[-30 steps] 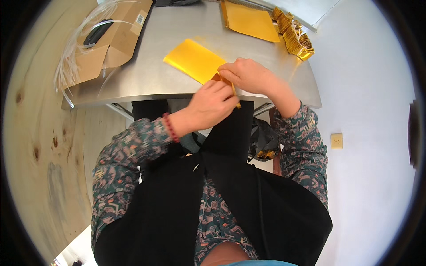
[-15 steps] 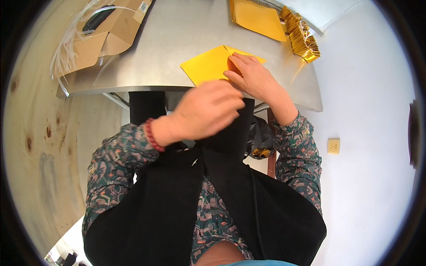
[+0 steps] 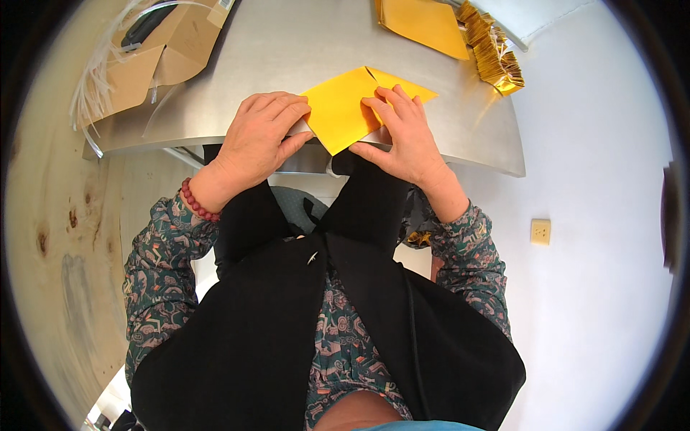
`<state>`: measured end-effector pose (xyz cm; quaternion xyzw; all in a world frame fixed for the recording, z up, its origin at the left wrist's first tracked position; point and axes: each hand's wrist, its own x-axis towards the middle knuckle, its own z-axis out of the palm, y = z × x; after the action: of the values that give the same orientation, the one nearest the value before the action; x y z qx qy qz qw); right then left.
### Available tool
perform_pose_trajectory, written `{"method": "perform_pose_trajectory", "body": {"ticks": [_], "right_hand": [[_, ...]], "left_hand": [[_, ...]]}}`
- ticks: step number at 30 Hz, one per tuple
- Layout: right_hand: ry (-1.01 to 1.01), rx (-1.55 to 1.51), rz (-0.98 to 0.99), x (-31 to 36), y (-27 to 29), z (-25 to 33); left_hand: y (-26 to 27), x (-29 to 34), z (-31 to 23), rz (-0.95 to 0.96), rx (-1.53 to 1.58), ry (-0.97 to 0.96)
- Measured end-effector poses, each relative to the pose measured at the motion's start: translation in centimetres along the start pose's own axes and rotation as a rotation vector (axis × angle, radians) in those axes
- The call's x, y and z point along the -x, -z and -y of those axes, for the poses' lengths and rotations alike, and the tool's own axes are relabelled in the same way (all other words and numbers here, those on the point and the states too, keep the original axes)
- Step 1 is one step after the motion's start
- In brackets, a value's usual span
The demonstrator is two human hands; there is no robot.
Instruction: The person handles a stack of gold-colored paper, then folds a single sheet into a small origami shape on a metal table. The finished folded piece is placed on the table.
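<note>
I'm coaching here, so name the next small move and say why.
Probably slide the folded yellow sheet farther onto the table: its near corner appears to jut past the edge, and the left hand and right hand are at opposite sides.

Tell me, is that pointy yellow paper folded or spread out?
Folded: the yellow paper shows a seam at its top corner; a pointed flap pokes from beneath the right hand.

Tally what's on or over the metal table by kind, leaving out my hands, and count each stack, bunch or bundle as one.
Folded gold sheet: 1
Gold sheet stack: 1
Bunch of pleated gold pieces: 1
Cardboard box: 1
Black object: 1
Bundle of clear strips: 1
Total: 6
</note>
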<state>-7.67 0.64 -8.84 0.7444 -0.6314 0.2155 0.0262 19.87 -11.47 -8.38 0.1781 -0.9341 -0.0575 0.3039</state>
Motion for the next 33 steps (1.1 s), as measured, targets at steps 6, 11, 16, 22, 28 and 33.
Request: {"method": "perform_pose_trajectory", "body": {"ticks": [6,11,16,22,28,33], "right_hand": [[-0.102,-0.155,-0.075,0.0,0.0,-0.3],[-0.21,-0.299,-0.138,-0.2,0.2,-0.6],[-0.262,-0.342,-0.158,-0.9,0.8,-0.7],[-0.28,-0.319,-0.16,-1.4,1.4,-0.4],[-0.307,-0.323,-0.177,-2.0,1.4,0.1],[-0.347,-0.325,-0.174,-2.0,2.0,0.3]], "left_hand": [[0.8,-0.3,0.0,0.074,0.077,0.049],[1.0,-1.3,-0.8,0.061,0.069,0.074],[1.1,-2.2,-1.6,0.077,0.091,0.109],[1.3,-2.3,-1.8,0.09,0.09,0.115],[1.0,-3.1,-4.6,0.001,0.284,0.008],[-0.8,-4.5,-6.4,0.126,0.341,0.024]]}}
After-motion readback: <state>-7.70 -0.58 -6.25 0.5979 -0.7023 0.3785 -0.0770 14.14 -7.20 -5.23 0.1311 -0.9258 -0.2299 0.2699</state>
